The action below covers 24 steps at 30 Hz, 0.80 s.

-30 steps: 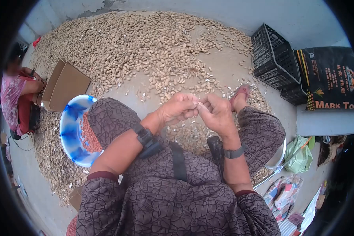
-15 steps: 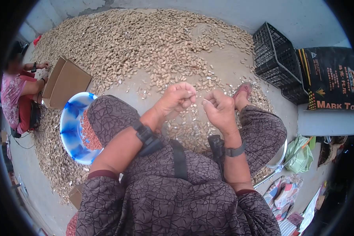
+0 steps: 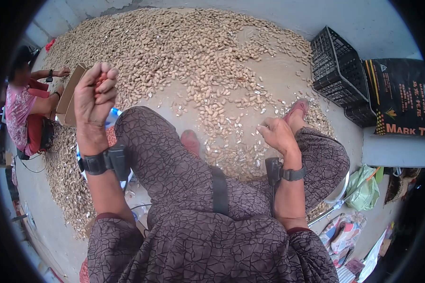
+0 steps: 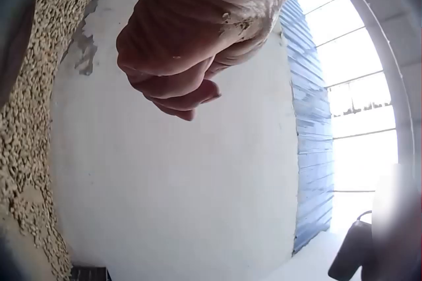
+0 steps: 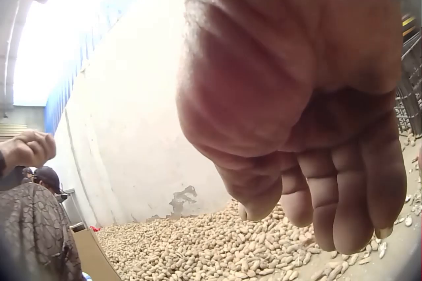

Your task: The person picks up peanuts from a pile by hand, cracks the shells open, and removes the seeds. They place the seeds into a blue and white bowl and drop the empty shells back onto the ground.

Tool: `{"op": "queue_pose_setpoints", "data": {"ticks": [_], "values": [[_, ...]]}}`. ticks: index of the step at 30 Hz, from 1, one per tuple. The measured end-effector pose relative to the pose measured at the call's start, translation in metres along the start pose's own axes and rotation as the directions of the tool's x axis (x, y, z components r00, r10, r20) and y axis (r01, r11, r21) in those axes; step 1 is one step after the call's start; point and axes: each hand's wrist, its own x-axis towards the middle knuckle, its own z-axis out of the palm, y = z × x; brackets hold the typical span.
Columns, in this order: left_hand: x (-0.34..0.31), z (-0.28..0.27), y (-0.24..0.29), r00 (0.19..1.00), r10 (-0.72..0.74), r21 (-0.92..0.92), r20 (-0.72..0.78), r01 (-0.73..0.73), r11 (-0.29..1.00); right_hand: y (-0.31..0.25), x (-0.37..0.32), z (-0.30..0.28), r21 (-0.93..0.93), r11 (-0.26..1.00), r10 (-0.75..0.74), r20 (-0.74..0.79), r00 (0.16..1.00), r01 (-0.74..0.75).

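My left hand (image 3: 97,92) is raised at the left, near the cardboard box, its fingers curled round several red shelled peanuts (image 3: 100,84). Seen in the left wrist view, the same hand's fingers are bent in, and the kernels are hidden there. Behind this forearm is a blue and white basin (image 3: 112,116), mostly covered by the arm and knee, with red peanut kernels (image 3: 111,136) inside. Over by the right knee, my right hand (image 3: 279,136) hangs with loosely bent fingers above scattered shells (image 3: 238,153). The right wrist view shows its palm and fingers with nothing in them.
A broad heap of unshelled peanuts (image 3: 174,52) covers the floor up to the wall. Black crates (image 3: 337,70) and a black printed sack (image 3: 401,96) stand at the right. Another person (image 3: 26,106) sits at the left beside a cardboard box (image 3: 71,96).
The hands were together at the front, then parted. My left hand has swung left and up, with red kernels now showing in it. My right hand has shifted slightly right and down.
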Motion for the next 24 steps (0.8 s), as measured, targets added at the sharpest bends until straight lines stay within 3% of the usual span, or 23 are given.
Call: {"op": "queue_pose_setpoints", "data": {"ticks": [2, 3, 5, 6, 8, 9, 11, 12, 13, 15, 16, 18, 20, 24], "values": [[-0.009, -0.038, 0.015, 0.982, 0.078, 0.127, -0.17, -0.056, 0.99, 0.003, 0.002, 0.001, -0.029, 0.999, 0.038, 0.03, 0.999, -0.037], [-0.014, -0.058, 0.02, 0.982, 0.075, 0.128, -0.173, -0.053, 0.99, 0.006, 0.003, 0.002, -0.027, 0.999, 0.04, 0.034, 0.999, -0.039], [-0.023, -0.102, 0.024, 0.903, 0.122, 0.327, -0.411, 0.022, 0.945, 0.01, 0.005, 0.004, -0.085, 0.996, 0.023, 0.027, 0.999, -0.021], [-0.028, -0.124, 0.024, 0.903, 0.122, 0.328, -0.412, 0.022, 0.944, 0.012, 0.006, 0.004, -0.084, 0.996, 0.023, 0.027, 0.999, -0.021], [-0.039, -0.16, 0.019, 0.79, 0.15, 0.541, -0.595, 0.255, 0.801, 0.016, 0.009, 0.006, -0.104, 0.995, 0.014, 0.029, 0.999, -0.011], [-0.042, -0.166, 0.015, 0.79, 0.151, 0.542, -0.595, 0.256, 0.801, 0.017, 0.011, 0.007, -0.103, 0.995, 0.014, 0.029, 0.999, -0.011], [-0.048, -0.179, 0.01, 0.48, 0.304, 0.55, -0.823, 0.538, 0.639, 0.021, 0.014, 0.009, -0.12, 0.993, 0.008, 0.028, 1.0, -0.005], [-0.051, -0.18, 0.013, 0.483, 0.4, 0.626, -0.779, 0.638, 0.448, 0.021, 0.016, 0.009, -0.121, 0.993, 0.01, 0.03, 0.999, -0.007], [-0.05, -0.182, 0.016, 0.48, 0.398, 0.622, -0.782, 0.642, 0.449, 0.021, 0.019, 0.009, -0.134, 0.991, 0.017, 0.048, 0.999, -0.01], [-0.045, -0.182, 0.027, 0.631, 0.234, 0.662, -0.74, 0.62, 0.422, 0.018, 0.026, 0.012, -0.146, 0.989, 0.019, 0.074, 0.997, -0.008], [-0.04, -0.167, 0.03, 0.628, 0.235, 0.66, -0.742, 0.622, 0.422, 0.015, 0.03, 0.013, -0.13, 0.991, 0.04, 0.094, 0.995, -0.027], [-0.025, -0.129, 0.032, 0.773, 0.299, 0.802, -0.559, 0.413, 0.431, 0.014, 0.039, 0.018, -0.117, 0.992, 0.063, 0.116, 0.991, -0.05], [-0.006, -0.075, 0.031, 0.824, 0.333, 0.827, -0.458, 0.258, 0.499, 0.023, 0.053, 0.032, 0.09, 0.994, 0.053, 0.128, 0.99, -0.065], [0.03, 0.008, 0.032, 0.978, 0.207, 0.794, -0.036, -0.098, 0.6, 0.016, 0.072, 0.056, 0.231, 0.961, 0.098, 0.221, 0.97, -0.15]]}}
